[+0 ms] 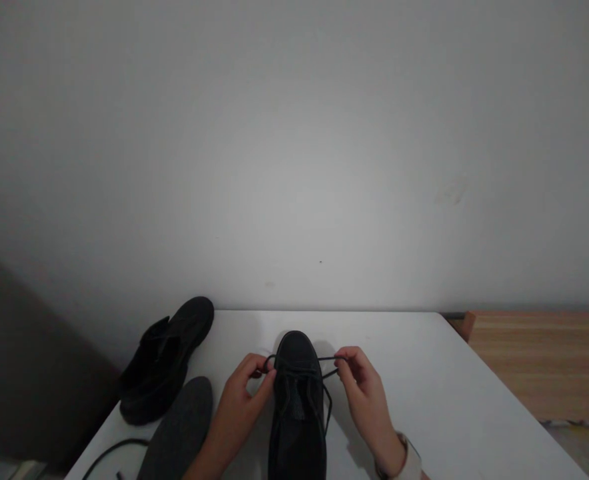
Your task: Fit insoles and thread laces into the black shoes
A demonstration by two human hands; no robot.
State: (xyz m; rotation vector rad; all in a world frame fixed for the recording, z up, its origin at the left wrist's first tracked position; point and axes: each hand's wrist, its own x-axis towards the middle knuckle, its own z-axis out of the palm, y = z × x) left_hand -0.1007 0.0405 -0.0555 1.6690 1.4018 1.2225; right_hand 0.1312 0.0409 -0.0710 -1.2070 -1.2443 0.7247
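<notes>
A black lace-up shoe (pixel 297 350) stands on the white table with its toe pointing away from me. My left hand (pixel 247 393) is at the shoe's left side, thumb and fingers pinched on a small loop of the black shoelace (pixel 328 359). On the right, my right hand (pixel 364 383) pinches the lace a little way out from the shoe, and the lace runs taut from the shoe to the fingertips. A further loose length of lace hangs along the shoe's right side. The lower eyelets look unlaced, with the tongue visible between them.
Another black shoe (pixel 169 360) lies at the table's left edge, near the wall (pixel 294 167). Beside it rests a dark grey insole (pixel 182 423), with a black cord (pixel 109 448) near it. A wooden surface (pixel 519 360) lies beyond the white table's (pixel 454 413) right edge.
</notes>
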